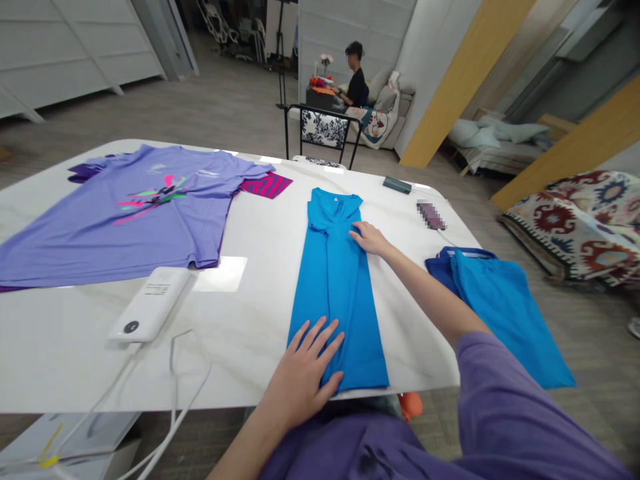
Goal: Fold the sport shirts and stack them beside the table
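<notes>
Looks to be a thin blue shirt (345,287), folded into a long strip on the worktop (410,320), with collar (337,199) away and hem (363,385) by the near edge. Lies under the left hand (307,370), open and flat near the hem, and the right hand (370,238), open at the upper side. Should prove light, limp, perhaps slippery; best taken through all layers at collar and hem

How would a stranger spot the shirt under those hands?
Find the big white table. Between the spread purple shirt and the blue clothes at its right edge lies a bright blue shirt, folded long and narrow. Only it has the left hand and right hand on it.
</notes>
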The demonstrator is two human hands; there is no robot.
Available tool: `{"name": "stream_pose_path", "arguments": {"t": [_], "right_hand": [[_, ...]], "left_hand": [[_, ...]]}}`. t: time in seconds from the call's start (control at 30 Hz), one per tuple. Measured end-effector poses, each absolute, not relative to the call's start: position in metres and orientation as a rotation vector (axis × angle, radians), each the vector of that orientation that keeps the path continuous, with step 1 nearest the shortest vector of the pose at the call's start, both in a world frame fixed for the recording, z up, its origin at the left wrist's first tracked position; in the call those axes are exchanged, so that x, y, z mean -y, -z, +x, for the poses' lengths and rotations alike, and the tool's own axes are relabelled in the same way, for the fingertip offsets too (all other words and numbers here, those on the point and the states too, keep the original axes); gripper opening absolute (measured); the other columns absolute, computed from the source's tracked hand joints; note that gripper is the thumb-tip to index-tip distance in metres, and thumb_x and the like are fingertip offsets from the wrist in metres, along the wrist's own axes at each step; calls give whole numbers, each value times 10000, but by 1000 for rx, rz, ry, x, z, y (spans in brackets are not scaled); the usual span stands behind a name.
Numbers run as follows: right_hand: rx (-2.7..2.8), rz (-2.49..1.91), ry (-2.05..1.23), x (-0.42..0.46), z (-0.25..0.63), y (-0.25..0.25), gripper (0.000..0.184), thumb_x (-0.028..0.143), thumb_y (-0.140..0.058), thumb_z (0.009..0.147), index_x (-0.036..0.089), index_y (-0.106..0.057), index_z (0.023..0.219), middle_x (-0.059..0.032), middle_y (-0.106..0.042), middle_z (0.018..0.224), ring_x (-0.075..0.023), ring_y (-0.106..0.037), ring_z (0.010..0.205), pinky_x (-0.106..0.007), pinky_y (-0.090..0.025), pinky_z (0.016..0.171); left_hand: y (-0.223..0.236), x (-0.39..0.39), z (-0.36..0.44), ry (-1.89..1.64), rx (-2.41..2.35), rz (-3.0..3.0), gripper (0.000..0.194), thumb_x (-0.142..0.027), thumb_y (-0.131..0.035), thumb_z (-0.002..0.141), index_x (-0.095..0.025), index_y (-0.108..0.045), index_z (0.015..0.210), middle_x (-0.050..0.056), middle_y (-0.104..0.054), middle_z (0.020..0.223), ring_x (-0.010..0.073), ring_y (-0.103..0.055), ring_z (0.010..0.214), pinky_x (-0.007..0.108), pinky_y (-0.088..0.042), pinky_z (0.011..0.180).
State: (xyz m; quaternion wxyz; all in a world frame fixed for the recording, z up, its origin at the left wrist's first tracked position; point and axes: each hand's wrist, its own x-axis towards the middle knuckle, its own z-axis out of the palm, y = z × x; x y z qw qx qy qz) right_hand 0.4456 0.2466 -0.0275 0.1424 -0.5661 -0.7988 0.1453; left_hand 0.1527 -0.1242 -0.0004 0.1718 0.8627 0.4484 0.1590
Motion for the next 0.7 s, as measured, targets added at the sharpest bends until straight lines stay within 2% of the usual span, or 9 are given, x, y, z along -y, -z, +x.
{"name": "stream_pose_path", "arguments": {"t": [0.07, 0.17, 0.27, 0.37, 0.47, 0.57, 0.7], "right_hand": [[2171, -1669, -425, -268, 452, 20, 444, 377, -566, 1110, 246, -708, 1510, -174, -669, 1589, -367, -621, 1518, -593, -491, 1330], [2080, -1676, -415, -317, 462, 5, 457, 277, -536, 1077, 186, -697, 1495, -205, -640, 1560, -333, -653, 1444, -545, -558, 1262], [2075, -1666, -424, -364, 473, -2, 433, 338, -643, 1038, 174, -718, 1431, -215, -622, 1523, -338, -680, 1324, -537, -621, 1148], [2122, -1606, -446, -400, 483, 1, 312, 421, -760, 975, 209, -776, 1203, -184, -662, 1405, -337, -664, 1276, -510, -612, 1135], [2147, -1573, -509, -425, 490, 11, 229, 464, -758, 966, 241, -747, 1018, -123, -722, 1232, -297, -678, 1124, -459, -611, 1085], [2078, -1537, -689, -447, 493, 21, 253, 495, -696, 1008, 246, -684, 1050, -45, -728, 1044, -223, -643, 890, -384, -609, 928], [1992, -1427, -920, -476, 491, 24, 193, 424, -659, 1026, 241, -612, 1064, -4, -673, 917, -179, -586, 779, -315, -562, 792]], "left_hand": [[0, 127, 152, -446, -1278, 2466, 653, -426, -615, 1154, -382, -486, 1793, 13, -425, 1888, 332, -430, 1740, 602, -378, 1456], [0, 128, 149, -427, -1290, 2510, 709, -436, -637, 1142, -411, -429, 1819, -9, -383, 1903, 327, -441, 1736, 603, -423, 1434], [4, 127, 146, -384, -1291, 2554, 809, -436, -649, 1117, -415, -328, 1860, -18, -319, 1917, 342, -450, 1732, 617, -464, 1405], [7, 125, 145, -392, -1304, 2557, 928, -427, -676, 1065, -445, -230, 1879, -46, -337, 1894, 329, -506, 1698, 567, -512, 1373], [10, 121, 146, -416, -1341, 2568, 1025, -425, -698, 1010, -453, -163, 1885, -51, -403, 1855, 308, -577, 1646, 491, -538, 1344], [14, 117, 147, -420, -1362, 2621, 1076, -440, -731, 959, -419, -189, 1889, -38, -457, 1826, 304, -630, 1597, 440, -552, 1316], [18, 112, 146, -388, -1364, 2735, 1037, -563, -725, 986, -381, -245, 1887, -22, -518, 1790, 280, -660, 1562, 397, -585, 1258]]}}
